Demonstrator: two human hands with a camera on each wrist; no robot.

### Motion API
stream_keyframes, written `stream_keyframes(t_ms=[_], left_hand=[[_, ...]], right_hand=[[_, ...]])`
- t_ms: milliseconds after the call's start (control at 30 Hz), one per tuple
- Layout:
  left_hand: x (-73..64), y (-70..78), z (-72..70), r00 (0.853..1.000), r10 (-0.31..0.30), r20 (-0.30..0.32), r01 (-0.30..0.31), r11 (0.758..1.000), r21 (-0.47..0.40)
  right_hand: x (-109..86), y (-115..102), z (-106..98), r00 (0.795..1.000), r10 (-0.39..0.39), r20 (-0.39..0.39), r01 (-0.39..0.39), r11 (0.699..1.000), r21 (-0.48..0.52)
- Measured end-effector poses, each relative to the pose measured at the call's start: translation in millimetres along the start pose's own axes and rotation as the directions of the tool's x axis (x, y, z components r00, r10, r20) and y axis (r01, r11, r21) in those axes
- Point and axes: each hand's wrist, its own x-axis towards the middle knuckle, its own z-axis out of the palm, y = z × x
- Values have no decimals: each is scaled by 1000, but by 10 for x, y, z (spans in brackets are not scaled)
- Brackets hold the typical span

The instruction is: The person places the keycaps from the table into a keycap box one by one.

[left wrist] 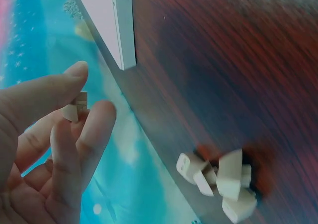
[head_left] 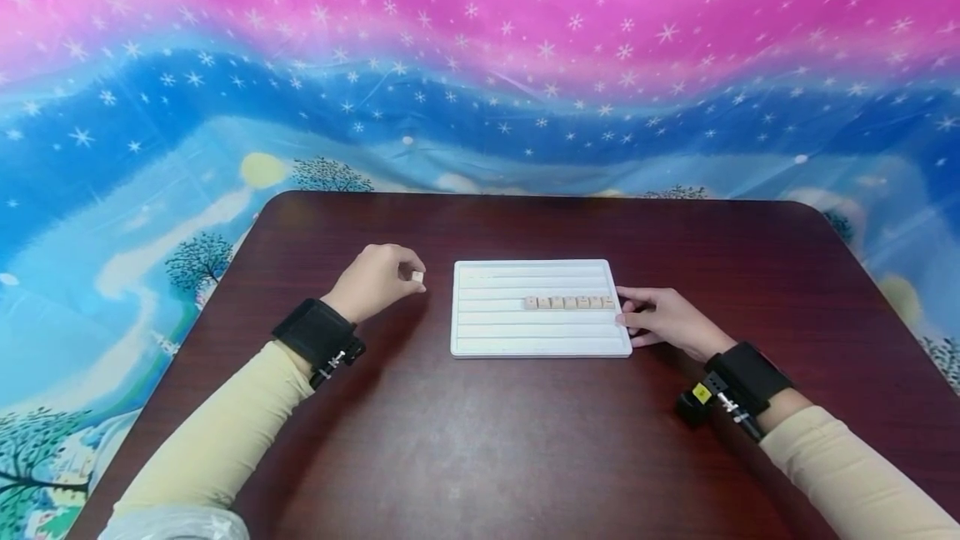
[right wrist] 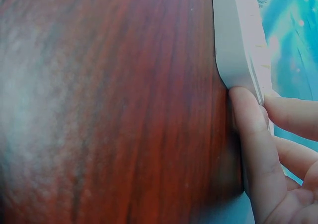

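My left hand is raised over the table, left of a white ridged board. Between its thumb and fingertips it pinches a small beige keycap, whose legend I cannot read. A row of several beige keycaps sits on the board, running to its right edge. At that edge my right hand holds the board, the thumb against its side. More keycaps lie loose in a heap in the left wrist view; in the head view the left hand and arm hide them.
Everything rests on a dark reddish-brown wooden table with rounded far corners. Behind it hangs a pink and blue cloth with snowflakes and trees. Black bands with small devices circle both wrists.
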Motion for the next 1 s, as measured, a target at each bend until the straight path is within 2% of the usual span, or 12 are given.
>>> stream_keyframes(t_ms=[467,633,733,1000], left_hand=[[170,189,221,999,-42,8,42,999,-11],[220,244,281,1000,-1,11,0,1000,11],[247,289,327,999,26,31,-26,1000,10],[309,459,444,994,10,113,-9,1000,-4]], right_hand=[[-4,-10,0,1000,1,3,-1,1000,-3],[-4,-20,-11,1000,14,-2,-14,1000,-4],[3,-10,-17,1000,19,-2,-19,1000,-8],[-14,-23,1,1000,3,3,-3,1000,-6]])
